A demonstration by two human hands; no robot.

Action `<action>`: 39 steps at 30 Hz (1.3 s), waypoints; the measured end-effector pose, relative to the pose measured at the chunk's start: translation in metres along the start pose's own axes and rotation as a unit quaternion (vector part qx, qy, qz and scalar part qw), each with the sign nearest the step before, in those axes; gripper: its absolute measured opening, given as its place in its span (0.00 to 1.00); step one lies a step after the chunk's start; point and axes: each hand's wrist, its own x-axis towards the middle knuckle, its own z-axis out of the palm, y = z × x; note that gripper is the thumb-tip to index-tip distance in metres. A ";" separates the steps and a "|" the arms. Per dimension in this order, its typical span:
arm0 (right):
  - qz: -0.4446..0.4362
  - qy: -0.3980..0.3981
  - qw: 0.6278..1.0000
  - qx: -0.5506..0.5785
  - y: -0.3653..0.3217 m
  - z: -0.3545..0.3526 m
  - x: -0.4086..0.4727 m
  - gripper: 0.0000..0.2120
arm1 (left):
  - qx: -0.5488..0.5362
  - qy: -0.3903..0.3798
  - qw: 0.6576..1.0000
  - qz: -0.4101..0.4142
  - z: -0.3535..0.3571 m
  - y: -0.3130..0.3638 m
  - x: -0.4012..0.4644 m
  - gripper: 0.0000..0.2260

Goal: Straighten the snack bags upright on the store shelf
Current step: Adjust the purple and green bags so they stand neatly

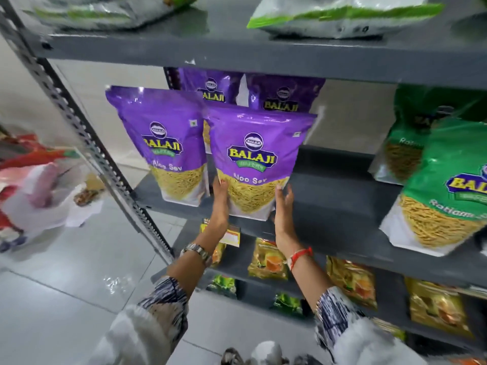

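A purple Aloo Sev bag (257,156) stands upright at the front edge of the grey middle shelf (340,204). My left hand (220,204) presses flat against its lower left side and my right hand (283,209) against its lower right side, holding it between them. Another purple bag (163,143) stands upright just to its left. Two more purple bags (210,85) (284,96) stand behind. Green Ratlami Sev bags (448,191) (411,143) lean at the right of the same shelf.
The upper shelf (237,48) carries white-and-green bags lying flat (340,14). Lower shelves hold yellow snack packets (268,259) and small green ones (224,284). A perforated steel upright (87,138) runs down the left. Loose bags lie on the tiled floor at left (37,191).
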 end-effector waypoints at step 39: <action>0.002 -0.111 0.982 -0.155 0.025 0.148 -0.038 0.38 | 0.021 0.221 0.971 0.090 -0.129 0.056 0.061 0.18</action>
